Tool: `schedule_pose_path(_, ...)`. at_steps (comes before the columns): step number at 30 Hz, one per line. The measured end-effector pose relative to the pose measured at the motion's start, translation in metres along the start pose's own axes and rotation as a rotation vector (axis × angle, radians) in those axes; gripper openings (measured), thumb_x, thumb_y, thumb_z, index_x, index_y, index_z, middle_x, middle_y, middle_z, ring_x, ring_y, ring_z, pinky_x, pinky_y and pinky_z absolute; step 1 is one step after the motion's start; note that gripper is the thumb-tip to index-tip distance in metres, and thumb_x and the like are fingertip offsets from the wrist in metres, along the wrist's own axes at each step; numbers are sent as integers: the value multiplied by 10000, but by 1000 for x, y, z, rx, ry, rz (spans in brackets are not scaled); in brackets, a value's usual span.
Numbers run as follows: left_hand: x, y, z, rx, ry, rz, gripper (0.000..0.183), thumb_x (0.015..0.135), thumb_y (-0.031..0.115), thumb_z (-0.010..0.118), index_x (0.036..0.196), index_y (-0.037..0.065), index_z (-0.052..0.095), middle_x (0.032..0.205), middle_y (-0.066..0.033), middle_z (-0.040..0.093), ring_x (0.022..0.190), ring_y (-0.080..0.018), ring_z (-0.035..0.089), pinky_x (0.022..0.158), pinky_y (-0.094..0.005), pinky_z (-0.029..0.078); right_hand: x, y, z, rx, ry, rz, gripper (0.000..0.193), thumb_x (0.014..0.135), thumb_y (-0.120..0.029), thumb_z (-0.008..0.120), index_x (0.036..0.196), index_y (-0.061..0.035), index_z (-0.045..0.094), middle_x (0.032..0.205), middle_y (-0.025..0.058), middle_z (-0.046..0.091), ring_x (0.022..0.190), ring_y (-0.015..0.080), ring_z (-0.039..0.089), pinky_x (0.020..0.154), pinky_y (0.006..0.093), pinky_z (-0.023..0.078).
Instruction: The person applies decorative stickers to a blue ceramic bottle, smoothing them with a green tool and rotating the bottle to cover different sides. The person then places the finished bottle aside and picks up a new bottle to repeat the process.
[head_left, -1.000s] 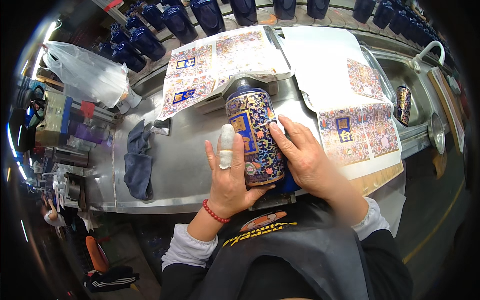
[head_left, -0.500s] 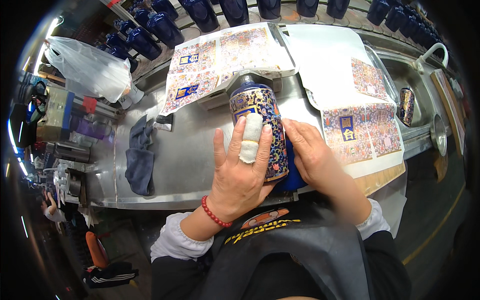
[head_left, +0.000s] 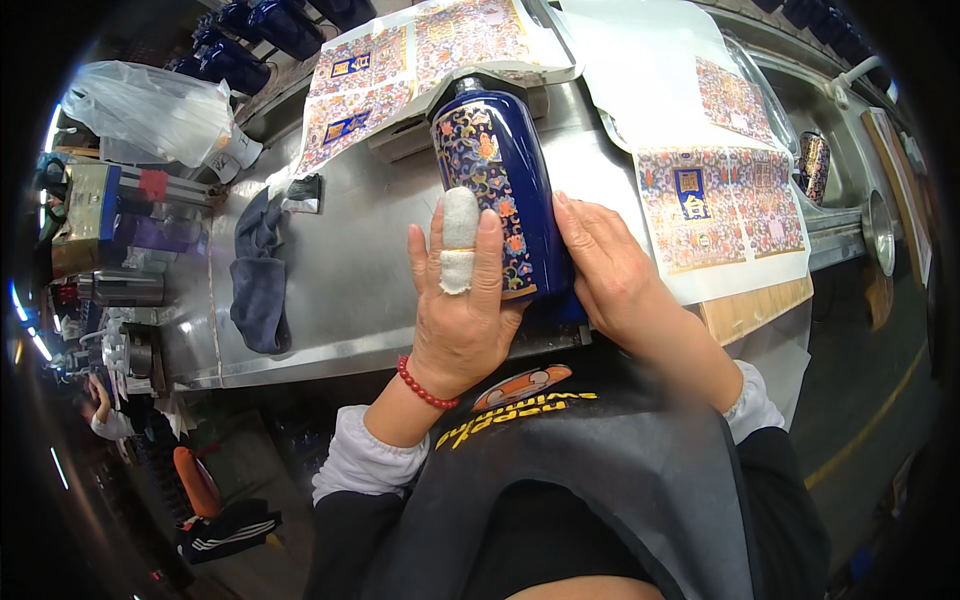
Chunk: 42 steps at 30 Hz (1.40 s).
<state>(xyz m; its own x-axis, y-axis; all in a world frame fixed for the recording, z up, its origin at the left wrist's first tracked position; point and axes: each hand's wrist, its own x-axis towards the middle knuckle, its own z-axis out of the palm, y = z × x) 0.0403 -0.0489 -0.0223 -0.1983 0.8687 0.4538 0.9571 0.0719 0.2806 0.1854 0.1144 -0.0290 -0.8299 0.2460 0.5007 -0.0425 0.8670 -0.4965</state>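
A dark blue bottle (head_left: pixel 525 165) lies on its side, its neck pointing away from me and its base near the worktop's front edge. A floral decal (head_left: pixel 487 175) covers its left part; plain glossy blue shows on the right. My left hand (head_left: pixel 460 305) rests on the decal with fingers stretched out flat, the thumb mostly hidden by the base. One finger wears a grey-white cloth wrap (head_left: pixel 458 235) held by a thin yellow band. Against the bottle's right side, my right hand (head_left: pixel 612 262) curls with its fingers together, holding it; some fingertips are hidden.
Decal sheets (head_left: pixel 365 90) lie behind the bottle, and more sheets (head_left: pixel 715 215) are at the right. A dark cloth (head_left: pixel 258 285) and a brush (head_left: pixel 304 192) lie on the metal worktop (head_left: pixel 340 270). A sink (head_left: pixel 840 165) holds a patterned can-like object (head_left: pixel 813 165). A plastic bag (head_left: pixel 150 115) stands far left.
The bottle has rolled to the left under my hands: the decal's blue panel has turned away and plain blue glass now shows on the right. The whole view has shifted slightly.
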Motion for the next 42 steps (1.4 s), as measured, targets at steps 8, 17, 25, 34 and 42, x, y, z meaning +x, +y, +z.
schedule_pose_path(8,4,15,-11,-28,-98,187,692,943,442,631,1474,21,492,1501,-252,468,1464,-432,345,1232,-565,55,0,-1,2,-6,33,2,653,767,100,537,1412,119,439,1329,277,551,1209,430,540,1022,464,458)
schedule_pose_path(17,-5,14,-4,-6,34,-29,995,905,760,441,1471,-58,446,1486,-294,461,1468,-450,311,1213,-586,15,-1,-1,3,-38,12,2,624,790,73,548,1403,129,441,1316,278,560,1187,428,556,988,453,483)
schedule_pose_path(25,16,-2,-17,-219,54,-153,1154,885,794,432,1506,-163,260,1543,-359,314,1474,-507,242,1199,-615,39,4,-5,-3,-74,-12,-10,604,810,31,575,1389,144,442,1297,282,569,1170,419,571,954,446,491)
schedule_pose_path(34,29,6,-19,112,-93,-107,1211,816,793,547,1515,-149,245,1509,-369,324,1429,-545,253,1168,-674,93,1,0,8,-97,0,-4,620,813,-28,611,1378,159,437,1296,282,566,1171,416,570,920,446,494)
schedule_pose_path(42,41,6,-25,1,-60,-115,1163,818,763,574,1515,-124,286,1518,-328,352,1428,-530,266,1163,-680,99,2,-3,3,-94,-23,-7,623,811,-51,625,1365,170,442,1274,286,579,1163,415,579,904,443,499)
